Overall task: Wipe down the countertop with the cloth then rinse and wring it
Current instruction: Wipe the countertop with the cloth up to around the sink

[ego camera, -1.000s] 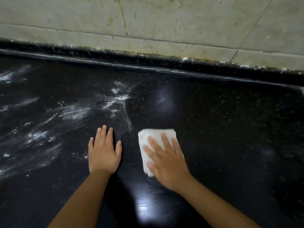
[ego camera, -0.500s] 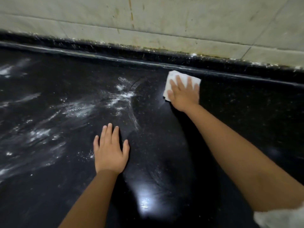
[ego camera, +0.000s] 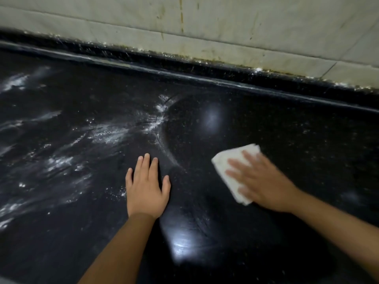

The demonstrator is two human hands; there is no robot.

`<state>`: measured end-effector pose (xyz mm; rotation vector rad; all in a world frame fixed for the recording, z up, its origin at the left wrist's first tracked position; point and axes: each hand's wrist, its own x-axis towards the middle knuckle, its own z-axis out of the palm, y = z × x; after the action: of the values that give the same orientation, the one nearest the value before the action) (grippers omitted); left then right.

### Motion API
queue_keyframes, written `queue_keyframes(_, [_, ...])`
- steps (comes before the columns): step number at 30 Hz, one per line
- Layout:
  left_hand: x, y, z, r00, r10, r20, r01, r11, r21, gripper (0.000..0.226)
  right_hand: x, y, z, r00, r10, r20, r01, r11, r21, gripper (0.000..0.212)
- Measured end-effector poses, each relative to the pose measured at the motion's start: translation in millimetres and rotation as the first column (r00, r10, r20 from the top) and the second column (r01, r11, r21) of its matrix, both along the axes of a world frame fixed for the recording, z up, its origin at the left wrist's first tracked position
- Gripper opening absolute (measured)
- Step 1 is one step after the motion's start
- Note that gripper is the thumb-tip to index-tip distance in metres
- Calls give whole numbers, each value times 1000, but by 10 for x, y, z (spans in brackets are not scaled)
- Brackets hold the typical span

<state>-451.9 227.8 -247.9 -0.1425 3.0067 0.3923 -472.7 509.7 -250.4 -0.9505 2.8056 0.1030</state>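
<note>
Countertop (ego camera: pixel 287 124) black, glossy (white streaks (ego camera: pixel 106 132) left); stained wall (ego camera: pixel 225 23) behind

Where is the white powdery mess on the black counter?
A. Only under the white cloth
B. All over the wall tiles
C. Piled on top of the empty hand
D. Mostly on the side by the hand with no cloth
D: the white powder streaks spread over the countertop to the left of the left hand, which lies flat and holds nothing, while the area around the right hand pressing the cloth looks dark and wiped.
</note>
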Motion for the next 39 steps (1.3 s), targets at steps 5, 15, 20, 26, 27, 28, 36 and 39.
queue_keyframes(5, [2,3,21,1000,6,26,-6,1000,-4,88,-895,-225,177,848,-498,182,508,862,-10,55])
queue_keyframes(15, [22,6,88,998,5,62,-5,1000,-7,70,145,-1209,52,959,-281,43,283,956,-71,54])
queue_keyframes(20, [38,-20,151,994,-42,105,46,998,-38,54,1503,-913,29,938,-322,129,334,938,-90,48])
queue_keyframes(26, [194,-470,477,968,-247,32,240,960,145,52,1623,-886,215,631,-768,111,774,632,-28,57])
queue_keyframes(27, [269,-653,529,959,-282,14,277,950,145,52,1467,-1015,256,518,-842,152,854,520,-30,54])
queue_keyframes(28, [361,-855,559,952,-307,2,304,942,141,52,1277,-1161,279,428,-887,174,902,431,-22,52])
queue_keyframes(36, [913,-2373,260,969,-247,11,247,969,0,54,134,-2803,220,603,-758,250,783,622,-3,52])
queue_keyframes(39, [909,-2523,200,963,-268,22,269,962,-52,47,258,-3383,179,760,-604,242,630,776,-41,51])
